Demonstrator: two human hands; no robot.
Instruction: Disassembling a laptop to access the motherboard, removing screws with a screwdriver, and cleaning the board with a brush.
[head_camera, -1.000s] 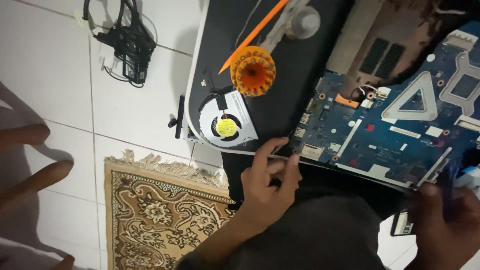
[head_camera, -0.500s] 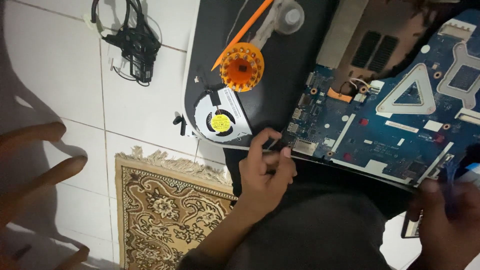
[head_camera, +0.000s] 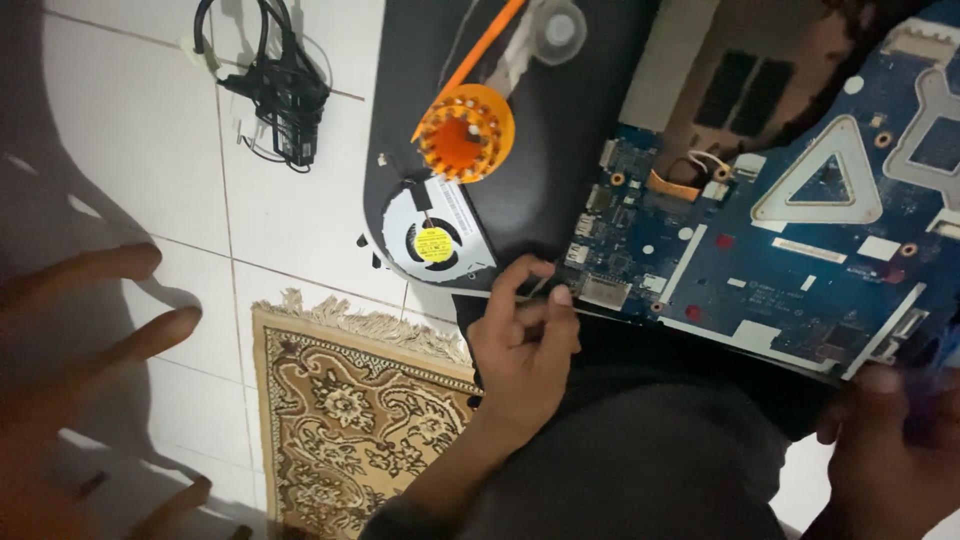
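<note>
A blue motherboard (head_camera: 800, 240) lies tilted across a black laptop shell (head_camera: 560, 150) on my lap. My left hand (head_camera: 520, 345) pinches the board's near left edge beside a metal port (head_camera: 603, 291), thumb and forefinger closed on it. My right hand (head_camera: 885, 450) is at the bottom right, partly cut off and blurred. Its fingers curl around a bluish object (head_camera: 935, 385) at the board's near right corner; I cannot tell what that object is. A round cooling fan (head_camera: 433, 243) with a yellow hub sits in the shell just left of my left hand.
An orange toothed wheel (head_camera: 465, 133) and an orange stick (head_camera: 480, 45) rest on the shell. A black power adapter with cables (head_camera: 285, 95) lies on the white tiled floor (head_camera: 130, 150). A brown patterned rug (head_camera: 360, 420) is below. Blurred fingers of another hand (head_camera: 100, 330) fill the left edge.
My left hand has kept its pinch on the board's edge, its fingers shifting slightly. The blurred fingers at the left have spread apart. My right hand has stayed at the near right corner.
</note>
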